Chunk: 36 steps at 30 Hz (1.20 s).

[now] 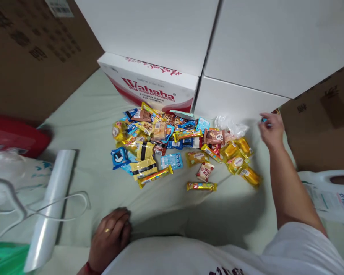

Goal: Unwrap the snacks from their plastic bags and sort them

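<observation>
My right hand [271, 130] reaches out on the far right, fingers pinched around a small blue object [266, 120] that is mostly hidden. To its left lies a spread of wrapped snacks on a pale green sheet. Nearest to this hand are yellow snack packs [237, 161] and a crumpled clear plastic bag [231, 126]. My left hand [111, 235], with a ring on one finger, rests on the sheet close to my body. Its fingers are curled in, and nothing shows in them. A yellow bar [202, 186] and a red-and-cream packet [205, 172] lie at the pile's front.
Behind the snacks stand a white-and-red Wahaha carton [149, 89] and white panels [275, 42]. Cardboard boxes [31, 76] flank both sides. On the left are a clear plastic roll [52, 206], a white cable [74, 219] and a green bag [8, 256]. A white jug [329, 196] lies right.
</observation>
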Each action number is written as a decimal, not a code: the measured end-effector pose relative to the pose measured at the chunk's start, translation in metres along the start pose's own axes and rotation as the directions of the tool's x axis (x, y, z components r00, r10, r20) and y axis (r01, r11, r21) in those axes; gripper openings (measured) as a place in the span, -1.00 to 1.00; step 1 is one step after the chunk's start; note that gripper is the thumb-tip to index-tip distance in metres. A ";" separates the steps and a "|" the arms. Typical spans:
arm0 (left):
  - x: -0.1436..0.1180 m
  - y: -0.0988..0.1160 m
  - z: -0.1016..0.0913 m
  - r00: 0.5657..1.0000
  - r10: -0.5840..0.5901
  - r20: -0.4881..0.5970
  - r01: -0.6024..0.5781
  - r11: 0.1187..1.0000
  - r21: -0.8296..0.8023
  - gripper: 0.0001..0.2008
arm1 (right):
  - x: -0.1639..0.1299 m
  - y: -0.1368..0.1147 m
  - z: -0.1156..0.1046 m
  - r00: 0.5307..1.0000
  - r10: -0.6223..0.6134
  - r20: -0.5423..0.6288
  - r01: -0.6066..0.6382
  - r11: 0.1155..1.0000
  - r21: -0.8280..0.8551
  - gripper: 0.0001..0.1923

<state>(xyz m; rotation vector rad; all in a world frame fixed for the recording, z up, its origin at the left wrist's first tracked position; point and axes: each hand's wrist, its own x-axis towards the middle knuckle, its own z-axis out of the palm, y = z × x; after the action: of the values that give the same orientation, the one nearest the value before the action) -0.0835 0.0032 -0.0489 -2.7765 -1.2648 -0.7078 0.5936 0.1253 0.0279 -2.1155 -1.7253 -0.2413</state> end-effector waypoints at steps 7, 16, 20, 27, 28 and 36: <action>-0.006 -0.003 0.000 0.995 -0.099 -0.019 0.093 0.971 -0.218 -0.87 | -0.020 -0.078 -0.013 0.983 0.182 0.024 -0.181 0.946 0.268 -0.77; 0.072 0.043 0.002 0.697 -0.401 0.594 0.633 -0.046 -0.773 -0.54 | -0.171 -0.308 0.009 0.728 0.182 0.661 -0.641 -0.163 0.750 -0.61; 0.110 0.058 0.031 0.704 -0.236 0.670 0.576 -0.362 -0.733 -0.42 | -0.212 -0.364 0.029 0.647 0.185 0.740 -0.723 -0.161 0.672 -0.56; 0.114 0.040 0.043 0.577 -0.438 0.689 0.533 -0.436 -0.725 -0.49 | -0.199 -0.316 0.007 0.637 0.242 0.732 -0.713 -0.177 0.679 -0.57; 0.112 0.036 0.041 0.563 -0.450 0.693 0.519 -0.460 -0.720 -0.48 | -0.197 -0.306 0.002 0.630 0.214 0.747 -0.712 -0.227 0.665 -0.58; 0.129 0.029 0.006 0.679 -0.375 0.631 0.331 -0.611 -0.719 -0.46 | -0.197 -0.276 -0.003 0.623 0.083 0.778 -0.621 -0.552 0.556 -0.64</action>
<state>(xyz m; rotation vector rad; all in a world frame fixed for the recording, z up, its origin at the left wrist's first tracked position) 0.0138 0.0773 0.0027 -1.8836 -2.8846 -3.5947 0.2830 -0.0091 0.0103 -1.0110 -0.1669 1.5131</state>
